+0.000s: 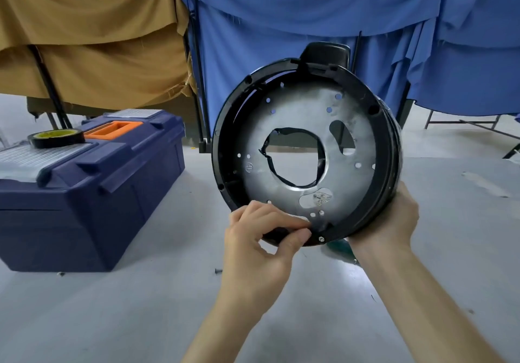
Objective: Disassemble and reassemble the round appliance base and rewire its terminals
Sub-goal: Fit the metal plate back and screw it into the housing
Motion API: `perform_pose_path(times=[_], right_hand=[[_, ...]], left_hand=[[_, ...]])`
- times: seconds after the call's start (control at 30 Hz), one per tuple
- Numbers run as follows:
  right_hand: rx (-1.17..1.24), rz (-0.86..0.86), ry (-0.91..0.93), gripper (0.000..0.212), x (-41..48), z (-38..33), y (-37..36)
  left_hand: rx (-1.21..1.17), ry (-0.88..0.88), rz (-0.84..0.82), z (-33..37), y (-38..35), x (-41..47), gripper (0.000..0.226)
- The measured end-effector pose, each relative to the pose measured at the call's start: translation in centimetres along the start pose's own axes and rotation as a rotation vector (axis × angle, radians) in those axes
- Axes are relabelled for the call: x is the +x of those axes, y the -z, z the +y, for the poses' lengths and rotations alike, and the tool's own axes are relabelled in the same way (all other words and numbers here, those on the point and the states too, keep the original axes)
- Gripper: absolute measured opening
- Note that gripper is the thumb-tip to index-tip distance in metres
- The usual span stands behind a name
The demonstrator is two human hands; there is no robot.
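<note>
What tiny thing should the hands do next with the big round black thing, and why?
Probably the left hand should slide over to the small screw in the round base rim and twist it out. The right hand steadies the base, that screw sits right beside the left hand's pinch, and a loose screw lies nearby.
</note>
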State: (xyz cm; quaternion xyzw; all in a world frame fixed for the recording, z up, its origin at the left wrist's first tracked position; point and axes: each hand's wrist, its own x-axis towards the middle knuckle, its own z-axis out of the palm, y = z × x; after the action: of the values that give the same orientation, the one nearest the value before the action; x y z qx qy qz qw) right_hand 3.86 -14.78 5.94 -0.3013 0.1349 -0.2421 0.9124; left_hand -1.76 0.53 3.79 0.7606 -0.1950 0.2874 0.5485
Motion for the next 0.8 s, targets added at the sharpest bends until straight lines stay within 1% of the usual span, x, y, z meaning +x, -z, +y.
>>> perform_pose_path(times=[0.03,0.1,0.2,0.27,0.3,0.37,0.47,0.53,0.57,0.63,0.67,0.73,0.8], right_hand=[[0.011,-0.004,-0.005,0.033,0.0,0.1,0.0],[0.046,-0.046,-0.034,0.028,0.1,0.1,0.0],[0.095,-0.199,-0.047,0.022,-0.2,-0.3,0.1],[0.119,-0.327,-0.061,0.027,-0.6,-0.6,0.0],[0.111,-0.354,-0.075,0.033,-0.8,-0.7,-0.1],[0.072,-0.344,-0.097,0.039,-0.9,-0.8,0.0],[-0.014,-0.312,-0.143,0.029,-0.8,-0.7,0.3],[-0.019,-0.319,-0.151,0.036,-0.6,-0.5,0.3],[-0.001,-0.341,-0.143,0.035,-0.8,-0.5,0.2],[0.04,-0.389,-0.14,0.022,-0.8,-0.4,0.0],[0.044,-0.394,-0.14,0.02,-0.8,-0.4,0.0],[0.037,-0.354,-0.129,0.023,-0.6,-0.3,0.0],[0.052,-0.293,-0.12,0.035,-0.6,-0.4,0.1]], left_hand=[[0.014,-0.025,0.015,0.0,0.0,0.0,0.003],[0.065,-0.101,0.047,0.0,-0.1,-0.2,0.013],[0.177,-0.232,0.113,-0.1,-0.6,-0.6,0.028],[0.231,-0.308,0.155,-0.3,-1.1,-0.8,0.032],[0.249,-0.338,0.171,-0.4,-1.3,-0.8,0.034],[0.281,-0.386,0.194,-0.7,-1.4,-0.9,0.035],[0.311,-0.421,0.217,-1.1,-1.5,-1.0,0.035],[0.324,-0.43,0.23,-1.5,-1.6,-1.0,0.035],[0.326,-0.434,0.236,-1.6,-1.6,-1.0,0.035],[0.326,-0.445,0.247,-1.9,-1.7,-1.1,0.035],[0.324,-0.452,0.252,-2.0,-1.7,-1.1,0.034],[0.327,-0.471,0.252,-2.1,-1.8,-1.2,0.031],[0.347,-0.506,0.231,-2.0,-1.9,-1.1,0.028]])
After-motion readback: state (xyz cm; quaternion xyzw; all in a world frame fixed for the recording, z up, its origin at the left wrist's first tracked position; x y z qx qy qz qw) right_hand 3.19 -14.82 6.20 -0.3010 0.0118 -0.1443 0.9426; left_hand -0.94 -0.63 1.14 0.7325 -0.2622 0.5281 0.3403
